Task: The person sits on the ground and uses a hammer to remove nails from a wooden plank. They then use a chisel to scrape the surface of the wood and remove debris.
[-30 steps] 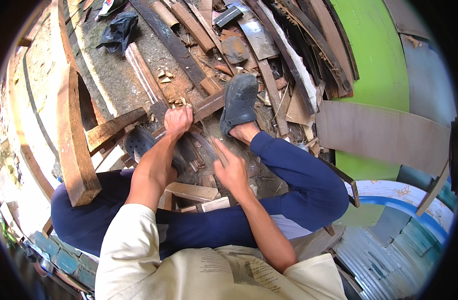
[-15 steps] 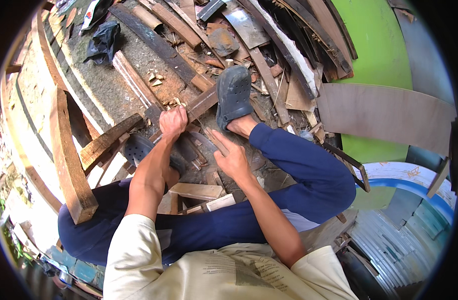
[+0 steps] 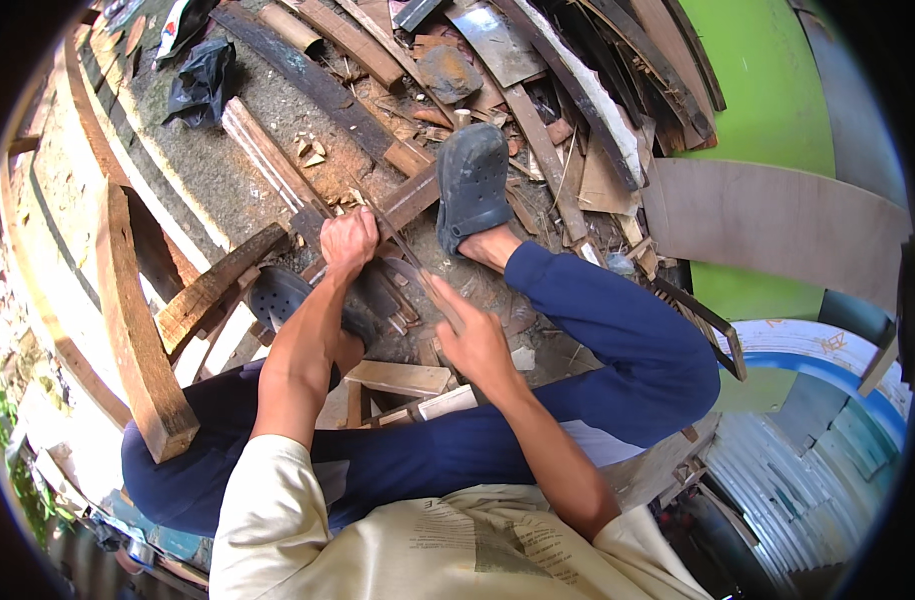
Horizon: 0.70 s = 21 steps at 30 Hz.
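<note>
My left hand point(image 3: 349, 240) is closed on a brown wooden board point(image 3: 410, 200), which slants up to the right toward my dark clog point(image 3: 473, 180). My right hand point(image 3: 477, 348) grips the wooden handle of a long-bladed tool point(image 3: 406, 246). Its thin dark blade is seen nearly edge-on and runs up and left, across the board just right of my left fist. Whether the blade has teeth is too fine to tell. The clog on my other foot point(image 3: 278, 295) shows beside my left forearm.
Wood chips point(image 3: 313, 155) and a black plastic bag point(image 3: 200, 82) lie on the rough ground. Scrap boards point(image 3: 538, 150) are heaped at the far right. A thick beam point(image 3: 138, 330) lies over my left leg. A short wooden block point(image 3: 398, 378) lies between my legs.
My right hand has drawn back toward me and a little right. The blade now shows as a long line over the board. My left hand stays on the board.
</note>
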{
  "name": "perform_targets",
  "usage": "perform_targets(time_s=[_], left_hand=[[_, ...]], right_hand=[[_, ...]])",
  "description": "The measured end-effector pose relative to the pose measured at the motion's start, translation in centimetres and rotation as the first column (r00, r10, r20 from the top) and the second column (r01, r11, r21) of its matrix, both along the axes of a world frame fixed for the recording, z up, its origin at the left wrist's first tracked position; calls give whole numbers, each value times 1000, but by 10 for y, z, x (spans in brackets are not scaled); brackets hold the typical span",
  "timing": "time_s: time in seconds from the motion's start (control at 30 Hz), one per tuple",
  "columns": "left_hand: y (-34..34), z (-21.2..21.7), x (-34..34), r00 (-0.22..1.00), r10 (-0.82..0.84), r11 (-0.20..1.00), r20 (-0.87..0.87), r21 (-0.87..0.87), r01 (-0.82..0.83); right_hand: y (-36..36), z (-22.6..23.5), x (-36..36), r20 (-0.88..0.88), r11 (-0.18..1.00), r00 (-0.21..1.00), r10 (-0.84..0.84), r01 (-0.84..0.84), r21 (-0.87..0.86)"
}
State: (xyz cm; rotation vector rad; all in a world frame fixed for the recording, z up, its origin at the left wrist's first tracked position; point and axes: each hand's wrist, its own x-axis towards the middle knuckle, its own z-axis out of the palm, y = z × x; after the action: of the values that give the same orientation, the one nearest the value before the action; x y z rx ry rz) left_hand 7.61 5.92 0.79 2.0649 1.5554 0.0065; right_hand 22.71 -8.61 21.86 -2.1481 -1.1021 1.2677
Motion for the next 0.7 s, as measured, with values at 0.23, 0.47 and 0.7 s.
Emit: perform_targets(time_s=[0.23, 0.47, 0.7], left_hand=[[-4, 0, -5, 1000, -19, 999, 25, 30, 18], [-1, 1, -1, 1000, -9, 1000, 21, 27, 9], [-2, 1, -3, 998, 17, 999, 67, 48, -20]], right_hand=[[-36, 0, 1, 18, 994, 1000, -22, 20, 104], [-12, -1, 3, 17, 999, 999, 35, -36, 15], [-28, 8, -3, 33, 995, 999, -7, 4, 96]])
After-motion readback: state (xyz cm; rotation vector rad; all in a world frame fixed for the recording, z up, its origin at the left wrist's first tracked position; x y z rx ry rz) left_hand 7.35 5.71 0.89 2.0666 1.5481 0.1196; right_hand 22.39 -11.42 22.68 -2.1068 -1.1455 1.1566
